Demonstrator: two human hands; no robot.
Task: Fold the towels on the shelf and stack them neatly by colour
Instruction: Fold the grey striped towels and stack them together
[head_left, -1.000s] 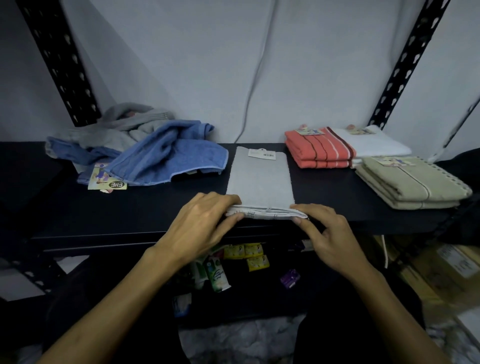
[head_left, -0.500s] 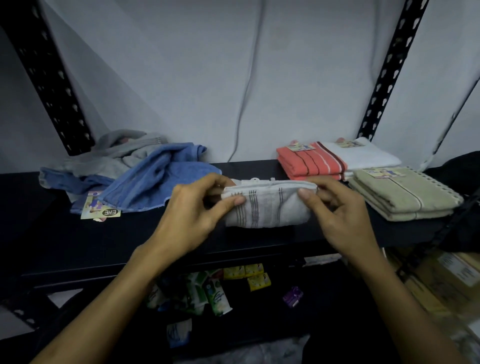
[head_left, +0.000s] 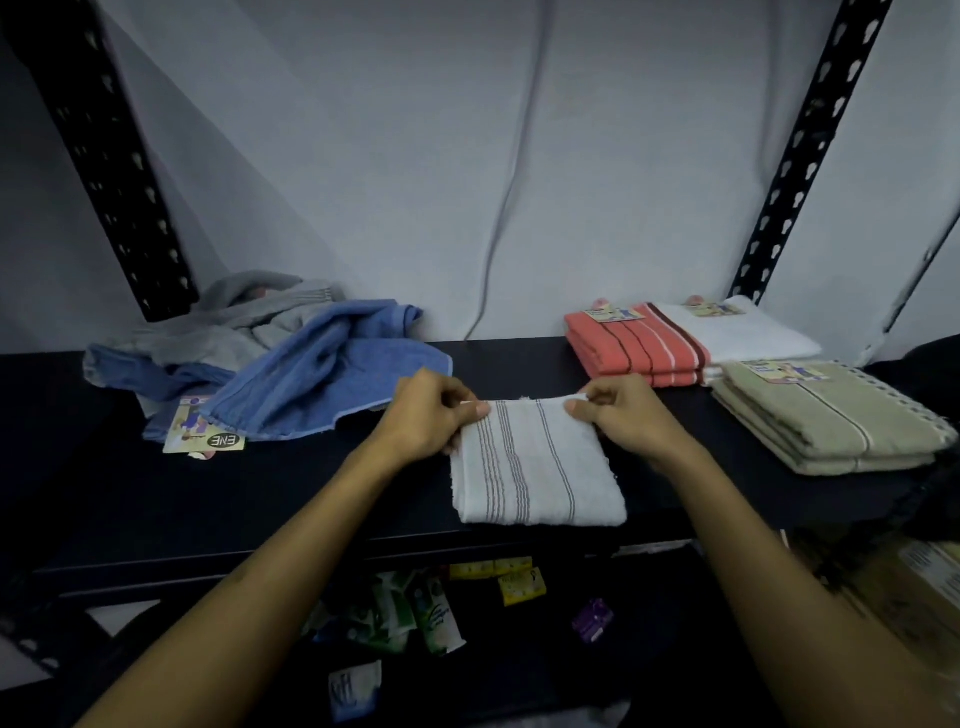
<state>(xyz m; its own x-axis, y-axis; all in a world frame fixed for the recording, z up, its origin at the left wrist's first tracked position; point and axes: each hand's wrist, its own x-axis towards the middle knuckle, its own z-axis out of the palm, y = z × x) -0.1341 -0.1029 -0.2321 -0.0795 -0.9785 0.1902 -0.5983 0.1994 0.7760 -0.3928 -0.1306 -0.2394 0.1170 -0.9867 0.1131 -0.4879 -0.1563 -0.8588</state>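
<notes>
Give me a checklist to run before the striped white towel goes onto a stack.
1. Both far corners held: ok; left hand and right hand pinch the striped white towel.
2. Fold flat on the shelf: ok.
3. Edges aligned underneath: cannot tell.
4. Matching stack present: ok; folded white towel at the back right.
5. Path to it: not ok; beige towels lie in front.
6. All towels folded: not ok; blue towel is crumpled.

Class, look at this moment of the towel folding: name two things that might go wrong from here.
1. The striped white towel lies at the shelf's front edge; a tug from either hand might drag it off.
2. The loose blue towel sprawls close by, so it may snag or crowd the fold.
</notes>
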